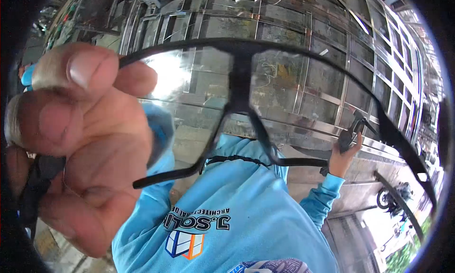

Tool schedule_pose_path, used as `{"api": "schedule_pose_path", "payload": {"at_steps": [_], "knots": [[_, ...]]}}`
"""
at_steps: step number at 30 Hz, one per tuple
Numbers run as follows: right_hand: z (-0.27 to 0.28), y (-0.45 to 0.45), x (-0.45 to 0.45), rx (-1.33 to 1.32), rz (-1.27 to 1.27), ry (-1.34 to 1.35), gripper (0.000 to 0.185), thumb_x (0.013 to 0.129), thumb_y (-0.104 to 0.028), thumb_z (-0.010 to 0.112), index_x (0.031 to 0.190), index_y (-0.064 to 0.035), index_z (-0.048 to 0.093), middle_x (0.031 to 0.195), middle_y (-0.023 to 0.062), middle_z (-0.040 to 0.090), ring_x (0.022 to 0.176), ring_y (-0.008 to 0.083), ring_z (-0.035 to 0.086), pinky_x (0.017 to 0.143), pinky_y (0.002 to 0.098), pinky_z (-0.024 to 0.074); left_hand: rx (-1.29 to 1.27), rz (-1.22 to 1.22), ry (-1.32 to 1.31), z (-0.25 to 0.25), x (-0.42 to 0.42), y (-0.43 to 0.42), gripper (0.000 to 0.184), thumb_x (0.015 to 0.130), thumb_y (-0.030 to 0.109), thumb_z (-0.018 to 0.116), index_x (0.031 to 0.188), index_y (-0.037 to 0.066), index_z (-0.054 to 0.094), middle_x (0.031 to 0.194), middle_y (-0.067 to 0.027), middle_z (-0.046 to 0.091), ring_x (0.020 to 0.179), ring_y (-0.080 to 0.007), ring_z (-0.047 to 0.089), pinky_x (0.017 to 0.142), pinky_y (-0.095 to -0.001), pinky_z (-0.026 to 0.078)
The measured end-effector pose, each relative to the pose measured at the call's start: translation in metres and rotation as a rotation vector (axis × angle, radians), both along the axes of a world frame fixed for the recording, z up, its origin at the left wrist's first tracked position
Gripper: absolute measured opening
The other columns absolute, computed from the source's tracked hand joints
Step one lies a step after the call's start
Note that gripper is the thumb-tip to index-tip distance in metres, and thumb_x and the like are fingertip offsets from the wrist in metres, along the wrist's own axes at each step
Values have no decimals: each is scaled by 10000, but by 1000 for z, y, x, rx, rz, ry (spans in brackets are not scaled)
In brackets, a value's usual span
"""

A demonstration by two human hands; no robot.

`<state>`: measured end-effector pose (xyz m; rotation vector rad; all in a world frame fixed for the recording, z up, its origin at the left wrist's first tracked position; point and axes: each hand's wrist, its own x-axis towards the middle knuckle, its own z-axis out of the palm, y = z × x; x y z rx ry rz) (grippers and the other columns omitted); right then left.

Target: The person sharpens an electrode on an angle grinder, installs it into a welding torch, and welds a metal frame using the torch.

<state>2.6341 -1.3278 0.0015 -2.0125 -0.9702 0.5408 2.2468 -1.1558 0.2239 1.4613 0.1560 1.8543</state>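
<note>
Black-framed glasses (242, 76) stretch across the view, very close to the camera, with their bridge and nose pads showing. My left hand (102, 145) looms large at the left, its fingers closed on one end of the top rim. A dark strap-like piece (47, 173) shows between the lower fingers of that hand; what it belongs to is unclear. Farther off at the right, my right hand (346, 157) is wrapped round a dark handheld power tool (351, 134), held beside the edge of a metal framework. The tool's exact kind cannot be made out.
A grid of shiny metal tubes (341, 100) spreads over a stained grey surface (282, 78). Loose metal strips (353, 14) lie toward the back. A motorcycle (395, 197) stands at the lower right, beyond a dark bar (400, 204). Bright glare hides part of the left side.
</note>
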Motion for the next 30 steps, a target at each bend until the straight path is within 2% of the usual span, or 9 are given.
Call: {"api": "schedule_pose_path", "payload": {"at_steps": [2, 3, 5, 6, 7, 16, 21, 29, 30], "knots": [[-1, 2, 0, -148, 8, -317, 794, 808, -22, 688, 1509, -65, 317, 1325, 200, 482, 1103, 306, 562, 974, 378, 446, 0, -14, -16, -3, 1, -2, 358, 944, 331, 568, 1157, 47, 617, 1064, -127, 640, 966, -266, 611, 879, -427, 480], [-2, 3, -2, -171, 0, -319, 787, 806, -48, 697, 1503, -66, 334, 1302, 206, 499, 1087, 318, 568, 967, 380, 447, 4, -18, -19, -3, -2, -3, 360, 944, 333, 567, 1158, 48, 617, 1067, -126, 640, 968, -267, 610, 880, -428, 479], [7, 6, -9, -195, -66, -112, 745, 838, -117, 711, 1492, -51, 361, 1433, 262, 454, 1230, 407, 526, 1086, 426, 387, -1, -23, -34, -4, -8, 7, 364, 943, 338, 566, 1160, 51, 617, 1071, -125, 639, 973, -268, 608, 884, -430, 476], [7, 8, -9, -94, -54, -64, 765, 841, -84, 694, 1510, -64, 324, 1456, 240, 431, 1237, 390, 521, 1083, 421, 388, -11, -12, -42, -2, -12, 16, 365, 943, 341, 566, 1162, 53, 617, 1074, -124, 638, 975, -268, 607, 885, -431, 474], [8, 10, -9, -101, -1, -203, 803, 847, -61, 674, 1536, -101, 265, 1447, 222, 430, 1239, 371, 526, 1066, 411, 402, -17, -12, -47, 3, -14, 25, 367, 943, 343, 565, 1163, 54, 617, 1076, -123, 638, 978, -269, 606, 887, -432, 473], [5, 28, -26, -66, 125, -167, 797, 841, -20, 638, 1528, -156, 256, 1297, 256, 529, 1099, 367, 587, 944, 407, 465, -18, -94, -72, 4, -14, -20, 383, 941, 367, 560, 1174, 67, 618, 1099, -116, 633, 999, -274, 596, 901, -440, 459], [5, 24, -20, -56, 164, -119, 774, 847, -7, 628, 1516, -124, 258, 1300, 259, 519, 1135, 355, 572, 1005, 439, 449, -19, -108, -65, 19, 1, -30, 392, 940, 379, 558, 1180, 75, 618, 1111, -112, 630, 1011, -277, 591, 909, -445, 451], [6, 7, -14, 13, 203, -272, 781, 825, 8, 638, 1506, -51, 259, 1426, 319, 428, 1271, 436, 507, 1067, 455, 420, -25, -155, -97, 32, 17, -54, 407, 938, 400, 553, 1189, 87, 618, 1131, -105, 626, 1029, -282, 582, 922, -452, 438], [5, 5, -11, 5, 184, -197, 777, 826, 7, 637, 1504, -48, 262, 1433, 319, 423, 1285, 443, 498, 1073, 458, 416, -17, -166, -99, 32, 19, -55, 408, 938, 403, 553, 1191, 88, 618, 1133, -104, 625, 1032, -282, 581, 923, -453, 437]]}}
